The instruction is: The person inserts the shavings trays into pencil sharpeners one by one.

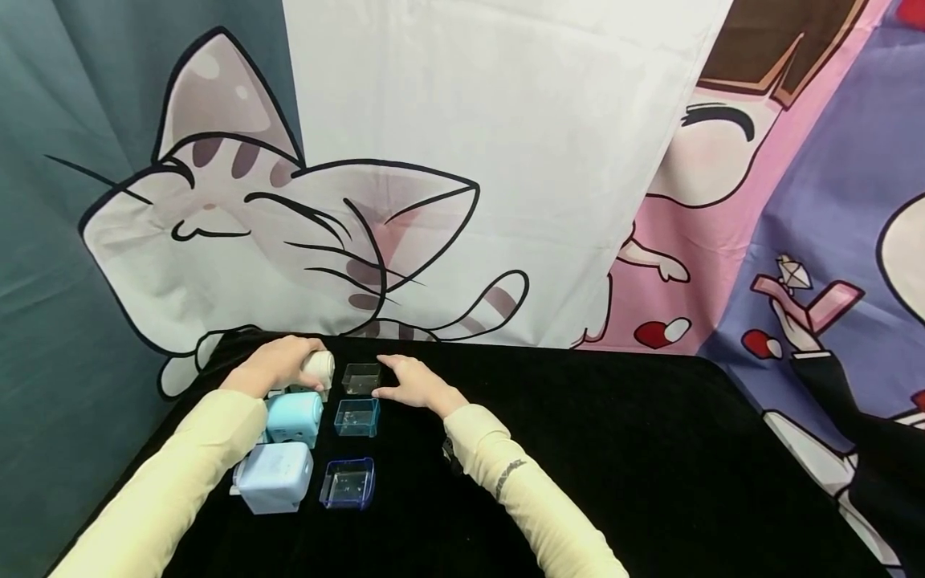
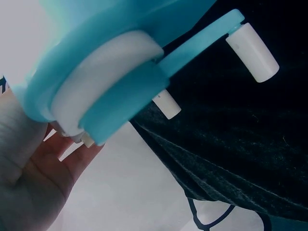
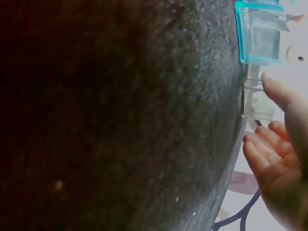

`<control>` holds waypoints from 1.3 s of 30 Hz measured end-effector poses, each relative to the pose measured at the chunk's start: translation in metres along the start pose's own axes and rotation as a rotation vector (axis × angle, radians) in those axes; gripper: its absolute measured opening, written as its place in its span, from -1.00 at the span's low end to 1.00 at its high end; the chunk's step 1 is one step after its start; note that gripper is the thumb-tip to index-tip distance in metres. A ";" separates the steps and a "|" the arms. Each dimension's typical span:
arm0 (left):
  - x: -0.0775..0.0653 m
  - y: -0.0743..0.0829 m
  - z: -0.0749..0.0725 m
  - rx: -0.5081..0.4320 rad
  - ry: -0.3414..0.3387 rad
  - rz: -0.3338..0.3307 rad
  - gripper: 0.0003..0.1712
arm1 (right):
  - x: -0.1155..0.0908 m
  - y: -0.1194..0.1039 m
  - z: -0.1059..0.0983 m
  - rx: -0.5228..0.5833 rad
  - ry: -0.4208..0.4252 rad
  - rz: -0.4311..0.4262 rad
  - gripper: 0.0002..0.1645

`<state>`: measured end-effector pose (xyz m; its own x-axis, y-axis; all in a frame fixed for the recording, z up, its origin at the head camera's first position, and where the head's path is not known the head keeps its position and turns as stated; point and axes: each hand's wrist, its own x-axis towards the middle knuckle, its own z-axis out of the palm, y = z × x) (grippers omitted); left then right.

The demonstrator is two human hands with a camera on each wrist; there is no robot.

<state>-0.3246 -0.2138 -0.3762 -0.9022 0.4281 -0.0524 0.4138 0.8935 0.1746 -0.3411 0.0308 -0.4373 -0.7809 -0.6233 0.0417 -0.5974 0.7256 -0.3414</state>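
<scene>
My left hand grips a white crank pencil sharpener from above, at the far end of a column of sharpeners. Nearer stand a light blue sharpener and a pale lavender-blue one. A teal and white crank fills much of the left wrist view. My right hand is beside a clear greyish shavings drawer, thumb and fingers spread apart at its right side. In the right wrist view the thumb tip overlaps the drawer's edge, and nothing lies between the fingers.
A clear teal drawer and a clear dark blue drawer lie in line in front of the greyish one, each right of a sharpener. Black cloth covers the table. A printed curtain hangs behind its far edge.
</scene>
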 end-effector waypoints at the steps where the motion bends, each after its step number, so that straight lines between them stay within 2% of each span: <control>1: 0.000 0.001 0.000 0.001 0.002 -0.001 -0.37 | 0.001 -0.001 0.000 0.007 0.005 -0.004 -0.15; 6: -0.001 0.002 -0.002 0.001 0.008 -0.004 -0.37 | 0.006 -0.004 0.001 0.045 0.032 -0.012 -0.14; 10: -0.001 0.002 -0.003 0.000 0.007 0.000 -0.37 | 0.008 -0.004 0.002 0.066 0.051 -0.003 -0.21; 16: 0.000 0.000 -0.002 -0.011 0.020 0.022 -0.39 | 0.009 -0.003 0.002 0.087 0.085 0.001 -0.35; 23: 0.002 -0.002 0.000 -0.011 0.030 0.053 -0.38 | 0.009 -0.005 0.004 0.111 0.105 0.026 -0.38; 30: 0.004 -0.004 0.004 -0.010 -0.013 0.083 -0.48 | 0.011 -0.004 0.006 0.110 0.100 0.036 -0.40; 34: 0.003 -0.006 0.006 -0.040 -0.012 0.115 -0.56 | 0.012 -0.004 0.007 0.112 0.103 0.033 -0.40; 39: 0.001 -0.008 0.009 -0.069 0.008 0.134 -0.53 | 0.012 -0.003 0.008 0.122 0.105 0.032 -0.42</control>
<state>-0.3275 -0.2196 -0.3868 -0.8405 0.5416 -0.0162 0.5216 0.8168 0.2465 -0.3478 0.0189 -0.4435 -0.8179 -0.5617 0.1250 -0.5503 0.6999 -0.4554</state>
